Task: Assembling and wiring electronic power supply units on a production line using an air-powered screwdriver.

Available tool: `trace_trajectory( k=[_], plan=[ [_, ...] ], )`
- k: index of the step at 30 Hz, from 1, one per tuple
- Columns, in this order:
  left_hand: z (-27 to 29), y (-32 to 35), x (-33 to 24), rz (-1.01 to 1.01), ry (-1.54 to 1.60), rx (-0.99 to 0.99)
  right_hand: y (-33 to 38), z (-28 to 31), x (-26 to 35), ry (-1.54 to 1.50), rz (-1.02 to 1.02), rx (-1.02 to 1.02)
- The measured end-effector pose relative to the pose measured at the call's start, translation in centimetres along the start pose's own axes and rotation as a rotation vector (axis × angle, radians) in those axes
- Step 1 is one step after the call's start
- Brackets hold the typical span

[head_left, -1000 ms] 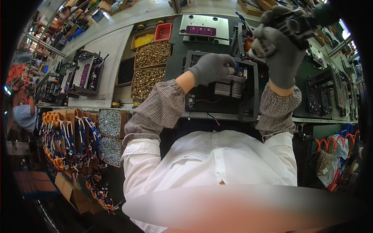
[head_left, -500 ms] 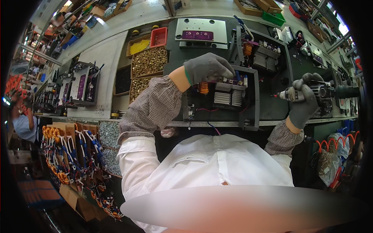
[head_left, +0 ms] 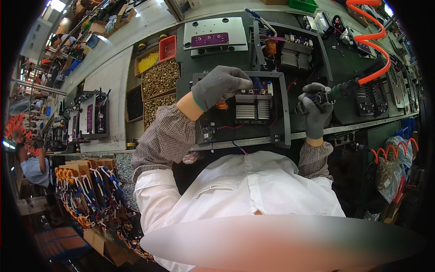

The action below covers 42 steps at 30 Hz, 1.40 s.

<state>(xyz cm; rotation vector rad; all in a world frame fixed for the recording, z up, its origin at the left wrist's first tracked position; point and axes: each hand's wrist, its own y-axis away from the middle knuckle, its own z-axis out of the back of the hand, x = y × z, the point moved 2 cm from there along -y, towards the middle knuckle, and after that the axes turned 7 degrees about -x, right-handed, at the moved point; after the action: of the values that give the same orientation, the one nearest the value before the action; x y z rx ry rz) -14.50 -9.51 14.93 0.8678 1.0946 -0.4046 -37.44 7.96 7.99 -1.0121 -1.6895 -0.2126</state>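
Note:
My left hand, in a grey glove, is over the upper left part of a dark metal frame. Its fingers are pinched together; whatever they hold is too small or hidden to tell. Inside the frame are a finned heat sink, a purple circuit board and an orange copper coil, partly covered by that hand. To the right of the frame, my gloved right hand is closed round an air-powered tool, from which a coiled orange hose rises. The tool's working tip cannot be made out.
Left of the frame, cardboard boxes hold brass fittings, beside a red bin. A silver plate and a second frame assembly lie beyond. Wire bundles hang at lower left; another person is at far left.
My right hand has moved left toward the frame with the tool, which has turned; its orange hose now shows. My left hand stays pinched over the frame. The whole view has shifted slightly.

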Motion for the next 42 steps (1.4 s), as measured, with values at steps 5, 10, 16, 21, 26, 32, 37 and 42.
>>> trace_trajectory(
  k=[5, 10, 16, 21, 26, 32, 37, 42],
  plan=[
    [-0.9, -0.1, -0.1, -0.062, -0.061, -0.124, -0.2, 0.1, -1.1, 0.008, 0.056, 0.059],
    [-2.0, 1.1, -0.2, -0.437, -0.558, -0.436, -0.1, 0.2, -0.8, 0.019, 0.076, 0.043],
    [0.2, 1.9, -0.3, 0.009, 0.336, -0.046, -0.3, 0.0, -0.7, -0.002, 0.079, 0.024],
    [2.8, 3.1, -0.1, -0.245, 0.668, -0.251, -0.3, 0.2, -1.3, -0.018, 0.1, 0.043],
    [12.7, 0.1, 4.6, -0.422, 0.467, -0.91, 0.8, 0.8, -0.6, -0.001, 0.016, 0.013],
    [27.5, -6.3, 9.4, -0.079, 0.707, -0.854, 0.9, 0.2, -0.6, 0.003, 0.029, -0.067],
    [27.1, -6.6, 8.1, -0.253, 1.251, -0.721, 0.2, 1.0, -3.2, 0.288, 0.149, -0.305],
    [20.3, -0.2, 7.2, -0.459, 1.419, -0.283, -0.4, 1.3, -2.4, -0.255, -0.069, -0.152]
  ],
)
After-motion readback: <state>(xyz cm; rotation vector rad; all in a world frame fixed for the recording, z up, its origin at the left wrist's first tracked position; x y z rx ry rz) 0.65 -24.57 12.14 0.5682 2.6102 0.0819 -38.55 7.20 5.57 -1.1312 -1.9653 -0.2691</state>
